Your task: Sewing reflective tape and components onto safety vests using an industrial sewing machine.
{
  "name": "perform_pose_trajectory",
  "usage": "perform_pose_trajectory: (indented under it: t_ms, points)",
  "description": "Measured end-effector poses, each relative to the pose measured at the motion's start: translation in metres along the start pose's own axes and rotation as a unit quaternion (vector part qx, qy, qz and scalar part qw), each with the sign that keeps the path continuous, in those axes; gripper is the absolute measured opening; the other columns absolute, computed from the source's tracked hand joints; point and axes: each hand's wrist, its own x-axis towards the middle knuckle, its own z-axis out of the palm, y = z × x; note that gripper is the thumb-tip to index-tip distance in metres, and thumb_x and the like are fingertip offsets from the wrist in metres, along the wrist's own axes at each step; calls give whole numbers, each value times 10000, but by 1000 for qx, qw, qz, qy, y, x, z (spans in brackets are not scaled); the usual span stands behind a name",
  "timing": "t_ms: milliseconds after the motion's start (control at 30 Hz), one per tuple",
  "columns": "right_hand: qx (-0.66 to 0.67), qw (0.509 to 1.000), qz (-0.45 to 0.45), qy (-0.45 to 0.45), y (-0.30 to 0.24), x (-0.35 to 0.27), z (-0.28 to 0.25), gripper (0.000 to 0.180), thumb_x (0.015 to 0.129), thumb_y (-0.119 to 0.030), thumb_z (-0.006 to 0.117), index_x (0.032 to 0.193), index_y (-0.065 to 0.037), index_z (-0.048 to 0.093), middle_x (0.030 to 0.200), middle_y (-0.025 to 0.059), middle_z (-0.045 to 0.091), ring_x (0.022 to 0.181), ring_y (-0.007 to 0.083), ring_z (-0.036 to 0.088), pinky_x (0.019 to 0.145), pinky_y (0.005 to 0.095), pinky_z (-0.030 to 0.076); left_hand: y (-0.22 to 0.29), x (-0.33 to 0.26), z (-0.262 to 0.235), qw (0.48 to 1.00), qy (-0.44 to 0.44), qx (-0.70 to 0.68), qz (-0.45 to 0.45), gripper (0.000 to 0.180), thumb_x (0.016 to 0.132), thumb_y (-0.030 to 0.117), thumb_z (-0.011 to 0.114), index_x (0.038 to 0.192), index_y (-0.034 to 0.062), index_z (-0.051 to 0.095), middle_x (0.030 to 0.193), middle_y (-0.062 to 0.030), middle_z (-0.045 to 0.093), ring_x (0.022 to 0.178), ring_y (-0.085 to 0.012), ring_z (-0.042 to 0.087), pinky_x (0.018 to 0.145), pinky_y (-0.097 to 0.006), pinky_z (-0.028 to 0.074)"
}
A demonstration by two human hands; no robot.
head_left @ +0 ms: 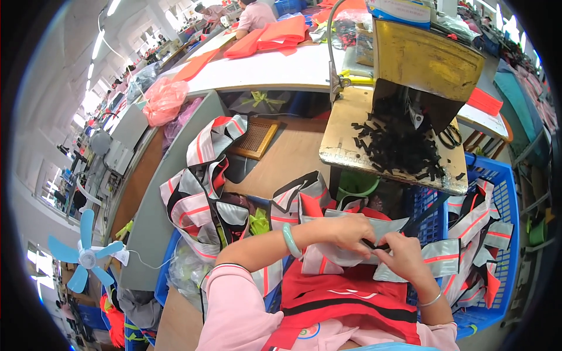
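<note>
Your left hand point(350, 231) and right hand point(404, 255), both pinched shut, grip a short black strip point(374, 244) against the grey reflective band point(351, 248) at centre frame. Keep that strip flat and square to the band's edge

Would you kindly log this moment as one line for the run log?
left hand: pinching grey reflective strip | right hand: gripping same strip | red vest: on lap | black strap pieces: heaped on board

Left hand point(350, 231) and right hand point(404, 255) meet, fingers pinched; forearms bent inward.
</note>
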Motion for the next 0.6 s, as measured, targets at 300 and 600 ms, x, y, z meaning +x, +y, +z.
perform_pose_trajectory:
  t_ms: [300, 600]
  points:
    - [-44, 998, -38, 17, -2, 4, -66, 187, 739, -211, 725, 833, -74, 639, 856, 83, 630, 728, 278, 614, 614, 359, 489, 37, 19, -37, 987, 98, -113, -51, 258, 753, 259, 674, 884, 37, 692, 810, -185, 647, 772, -358, 625, 690, -436, 489]
    - [-22, 989, -89, 120, 26, 33, -96, 143, 759, -154, 684, 839, -51, 624, 784, 84, 621, 775, 284, 601, 717, 370, 451, 28, 45, -102, 973, 62, -168, -148, 166, 809, 127, 722, 907, 1, 676, 745, -40, 582, 699, -136, 539, 641, -264, 426]
